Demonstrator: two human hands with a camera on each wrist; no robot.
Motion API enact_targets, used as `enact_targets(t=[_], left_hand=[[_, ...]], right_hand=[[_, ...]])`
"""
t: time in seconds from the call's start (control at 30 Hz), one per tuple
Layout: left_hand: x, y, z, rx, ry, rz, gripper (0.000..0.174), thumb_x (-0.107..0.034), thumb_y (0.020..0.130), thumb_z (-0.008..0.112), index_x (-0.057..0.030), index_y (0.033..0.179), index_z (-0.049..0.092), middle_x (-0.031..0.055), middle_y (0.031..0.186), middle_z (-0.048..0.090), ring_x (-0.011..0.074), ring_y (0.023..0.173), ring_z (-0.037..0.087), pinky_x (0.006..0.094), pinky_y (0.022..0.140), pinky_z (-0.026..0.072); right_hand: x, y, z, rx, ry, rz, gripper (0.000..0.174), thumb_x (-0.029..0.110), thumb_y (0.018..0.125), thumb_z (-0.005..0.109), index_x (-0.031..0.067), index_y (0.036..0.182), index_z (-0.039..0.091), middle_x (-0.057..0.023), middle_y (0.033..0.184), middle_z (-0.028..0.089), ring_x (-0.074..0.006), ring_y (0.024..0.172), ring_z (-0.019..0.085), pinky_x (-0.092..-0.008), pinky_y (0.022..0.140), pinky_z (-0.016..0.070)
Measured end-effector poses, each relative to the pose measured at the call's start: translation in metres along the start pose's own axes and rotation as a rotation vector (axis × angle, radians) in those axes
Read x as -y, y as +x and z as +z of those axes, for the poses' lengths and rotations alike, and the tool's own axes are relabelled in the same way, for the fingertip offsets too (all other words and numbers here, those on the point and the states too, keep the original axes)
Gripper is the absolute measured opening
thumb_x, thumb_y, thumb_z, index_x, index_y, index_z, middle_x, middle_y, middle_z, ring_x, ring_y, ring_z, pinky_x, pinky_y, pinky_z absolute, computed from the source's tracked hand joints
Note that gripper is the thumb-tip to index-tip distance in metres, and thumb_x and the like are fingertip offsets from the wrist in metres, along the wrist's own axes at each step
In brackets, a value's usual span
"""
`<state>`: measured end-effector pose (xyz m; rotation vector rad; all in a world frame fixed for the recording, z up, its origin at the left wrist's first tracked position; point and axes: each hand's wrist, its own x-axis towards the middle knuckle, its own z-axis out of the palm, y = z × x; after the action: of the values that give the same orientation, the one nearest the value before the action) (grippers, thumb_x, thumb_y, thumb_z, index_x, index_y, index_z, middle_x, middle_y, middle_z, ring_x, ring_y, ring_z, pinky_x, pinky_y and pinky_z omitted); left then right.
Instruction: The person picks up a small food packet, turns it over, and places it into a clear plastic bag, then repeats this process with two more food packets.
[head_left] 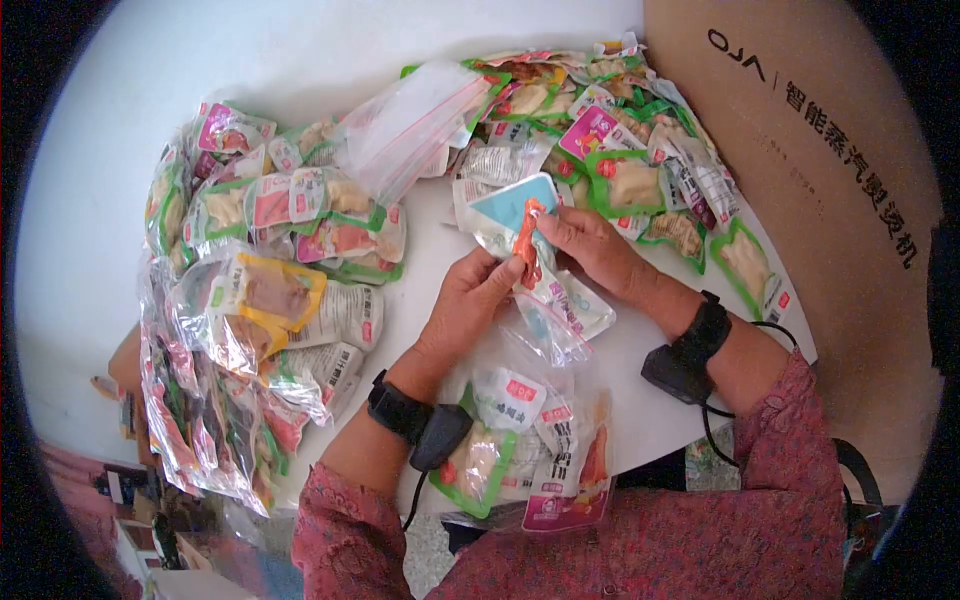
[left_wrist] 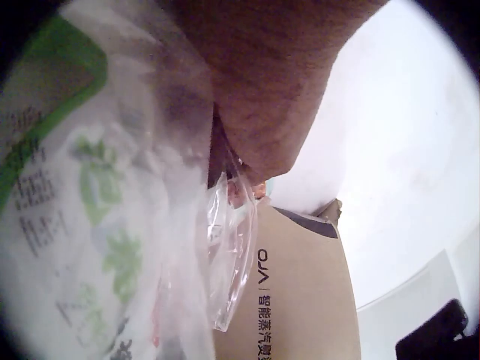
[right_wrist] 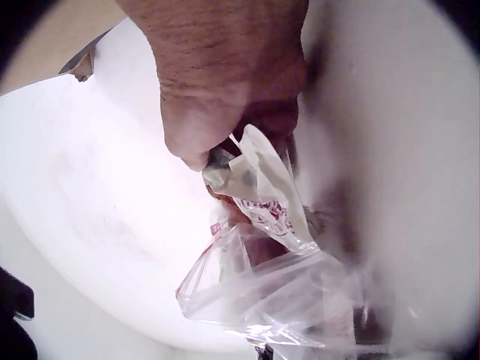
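Note:
Between both hands, over the middle of the white table, is a blue-and-white snack pouch (head_left: 510, 208) with a picture of reddish meat on it. My left hand (head_left: 468, 298) pinches its left side, thumb on the front. The pouch's right edge is pinched by my right hand (head_left: 603, 252). A clear plastic bag (head_left: 545, 345) hangs around the lower end of the pouch; in the right wrist view the pouch (right_wrist: 266, 187) sticks up out of the crinkled bag (right_wrist: 255, 296). Nearer my body, more pouches (head_left: 480, 465) lie in clear plastic, one with a magenta lower end.
Heaped snack pouches (head_left: 345, 195) line the left side of the white table (head_left: 425, 225), and filled clear bags (head_left: 205, 400) stand front left. Another heap (head_left: 625, 185) runs along the back right. An empty-looking zip bag (head_left: 410, 125) lies at the back. A large cardboard box (head_left: 800, 200) borders the right.

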<state>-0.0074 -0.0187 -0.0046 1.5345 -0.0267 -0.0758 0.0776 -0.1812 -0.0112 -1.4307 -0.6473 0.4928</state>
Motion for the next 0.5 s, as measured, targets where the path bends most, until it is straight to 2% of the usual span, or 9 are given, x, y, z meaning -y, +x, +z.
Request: enact_targets(t=[0.13,0.2,0.27,0.3,0.33,0.4,0.43,0.47,0.5], left_hand=[[0.001,0.005,-0.006,-0.053,0.063,0.003,0.022,-0.029,0.087,0.05,-0.0075,0.092,0.053,-0.0044,0.069,0.048,0.003,0.056,0.042,0.0188,0.047,0.0346],[-0.023,0.001,-0.005,-0.069,0.219,0.04,0.024,-0.028,0.086,0.052,-0.0047,0.094,0.051,-0.0026,0.069,0.047,0.0044,0.056,0.042,0.0202,0.049,0.0364],[-0.038,0.0,-0.006,-0.137,0.568,0.31,0.032,-0.03,0.086,0.053,-0.004,0.105,0.049,-0.0009,0.082,0.049,0.0044,0.062,0.043,0.0204,0.054,0.0385],[-0.049,-0.006,-0.009,-0.142,0.702,0.306,0.031,-0.027,0.083,0.058,-0.0041,0.102,0.05,0.0009,0.085,0.049,0.0056,0.065,0.045,0.0195,0.056,0.0386],[-0.061,-0.013,-0.008,-0.145,0.712,0.302,0.031,-0.027,0.083,0.058,-0.0041,0.102,0.05,0.0009,0.085,0.049,0.0056,0.065,0.045,0.0195,0.056,0.0386],[-0.077,-0.024,-0.009,0.062,0.883,0.314,0.025,-0.021,0.08,0.061,-0.0038,0.096,0.054,-0.0001,0.086,0.049,0.0066,0.067,0.045,0.0202,0.057,0.0391],[-0.078,-0.027,-0.009,0.093,0.821,0.334,0.016,-0.015,0.079,0.061,-0.0019,0.087,0.056,0.0012,0.079,0.051,0.0086,0.064,0.046,0.0221,0.058,0.0389],[-0.08,-0.028,-0.01,0.085,0.826,0.333,0.016,-0.015,0.079,0.061,-0.0019,0.087,0.056,0.0012,0.079,0.051,0.0086,0.064,0.046,0.0221,0.058,0.0389],[-0.081,-0.027,-0.011,0.114,0.982,0.4,0.013,-0.013,0.079,0.06,-0.0012,0.084,0.056,0.0026,0.075,0.05,0.01,0.063,0.046,0.0231,0.058,0.0389]], right_hand=[[-0.005,0.004,-0.002,-0.039,0.044,0.01,0.041,0.043,0.086,0.045,0.004,0.079,0.057,0.003,0.059,0.045,-0.0049,0.052,0.041,-0.0209,0.046,0.033],[0.0,0.003,-0.002,-0.104,0.042,-0.022,0.04,0.042,0.086,0.045,0.0042,0.079,0.057,0.0021,0.06,0.047,-0.0052,0.052,0.043,-0.0208,0.046,0.0348],[0.005,0.004,-0.003,-0.232,0.02,-0.093,0.038,0.041,0.086,0.045,0.0045,0.081,0.056,0.0002,0.062,0.052,-0.0059,0.051,0.048,-0.0205,0.045,0.0384],[0.004,0.006,-0.008,-0.254,0.016,-0.121,0.037,0.04,0.087,0.044,0.0047,0.087,0.056,-0.0031,0.069,0.058,-0.0087,0.052,0.054,-0.0206,0.046,0.0433],[0.008,0.005,-0.008,-0.25,0.026,-0.124,0.037,0.04,0.087,0.044,0.0047,0.087,0.056,-0.0031,0.069,0.058,-0.0087,0.052,0.054,-0.0206,0.046,0.0433],[0.016,0.004,-0.006,-0.295,0.198,-0.151,0.033,0.036,0.089,0.04,0.0062,0.097,0.053,-0.0022,0.079,0.06,-0.0066,0.06,0.054,-0.0179,0.052,0.0424],[0.017,0.003,-0.008,-0.3,0.191,-0.142,0.031,0.033,0.089,0.04,0.0061,0.101,0.051,-0.0042,0.085,0.061,-0.0082,0.064,0.057,-0.0194,0.056,0.0451],[0.017,0.003,-0.006,-0.292,0.194,-0.145,0.031,0.033,0.089,0.04,0.0061,0.101,0.051,-0.0042,0.085,0.061,-0.0082,0.064,0.057,-0.0194,0.056,0.0451],[0.017,0.002,-0.004,-0.282,0.261,-0.152,0.033,0.034,0.089,0.041,0.0052,0.1,0.053,-0.0055,0.082,0.062,-0.0102,0.062,0.058,-0.021,0.054,0.0473]])
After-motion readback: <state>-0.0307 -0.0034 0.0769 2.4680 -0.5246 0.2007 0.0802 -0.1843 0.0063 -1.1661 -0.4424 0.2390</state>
